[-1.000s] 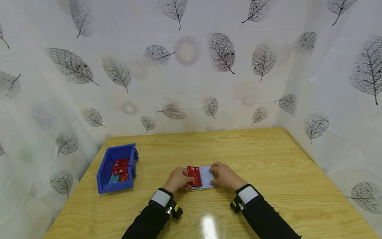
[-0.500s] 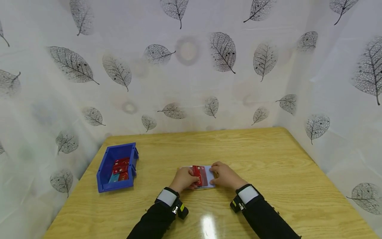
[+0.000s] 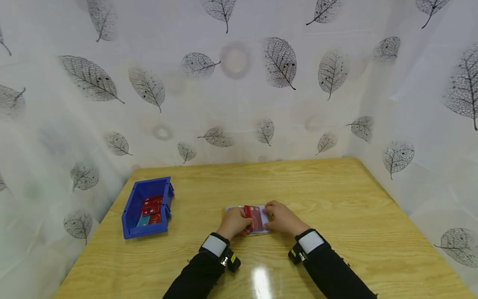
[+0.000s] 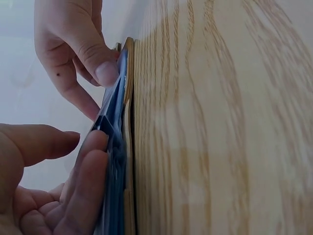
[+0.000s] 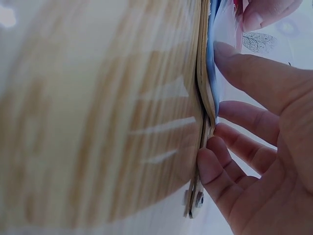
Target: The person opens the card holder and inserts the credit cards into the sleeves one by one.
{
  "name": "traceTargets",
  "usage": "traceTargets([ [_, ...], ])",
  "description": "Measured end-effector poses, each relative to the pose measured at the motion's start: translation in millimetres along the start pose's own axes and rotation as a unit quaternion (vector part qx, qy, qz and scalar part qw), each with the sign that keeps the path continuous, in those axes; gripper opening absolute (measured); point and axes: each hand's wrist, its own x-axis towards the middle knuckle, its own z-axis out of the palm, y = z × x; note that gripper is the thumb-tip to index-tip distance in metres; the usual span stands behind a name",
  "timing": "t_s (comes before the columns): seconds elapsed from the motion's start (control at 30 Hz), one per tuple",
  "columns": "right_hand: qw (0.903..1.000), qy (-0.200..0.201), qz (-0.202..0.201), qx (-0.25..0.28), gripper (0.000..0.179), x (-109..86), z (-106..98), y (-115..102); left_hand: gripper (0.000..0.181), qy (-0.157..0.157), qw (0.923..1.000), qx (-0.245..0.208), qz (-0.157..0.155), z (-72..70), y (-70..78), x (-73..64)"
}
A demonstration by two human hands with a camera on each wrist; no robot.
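Grip on my left pinches a red, rectangular plastic card by its left edge; card runs lengthwise away from me, over the flat, tan-covered holder on the counter, my right grip pinching its right end.

Leaf-print curtain behind wooden table
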Motion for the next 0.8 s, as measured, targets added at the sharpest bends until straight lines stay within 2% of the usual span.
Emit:
traceTargets([
  [0.13, 1.0000, -0.002, 0.004, -0.002, 0.045, 0.4, -0.2, -0.9, 0.023, 0.011, 0.9995, 0.026, 0.010, 1.1, 2.0, -1.1],
  [0.33, 1.0000, -0.002, 0.006, 0.001, 0.045, 0.5, 0.0, -1.1, 0.022, 0.018, 0.9990, 0.036, 0.018, 2.9, 3.8, -3.3],
  [0.5, 1.0000, -0.003, 0.002, 0.005, 0.045, -0.2, -0.7, -2.4, 0.023, 0.028, 0.9958, 0.083, 0.026, 4.7, 7.7, -5.5],
  [0.67, 1.0000, -0.003, -0.005, 0.006, 0.046, -0.1, -2.1, -3.2, 0.026, 0.042, 0.9900, 0.128, 0.043, 6.2, 10.5, -7.0],
  [0.8, 1.0000, -0.001, -0.004, 0.008, 0.052, 1.2, -0.9, -2.8, 0.029, 0.055, 0.9779, 0.189, 0.071, 7.1, 12.8, -9.0],
])
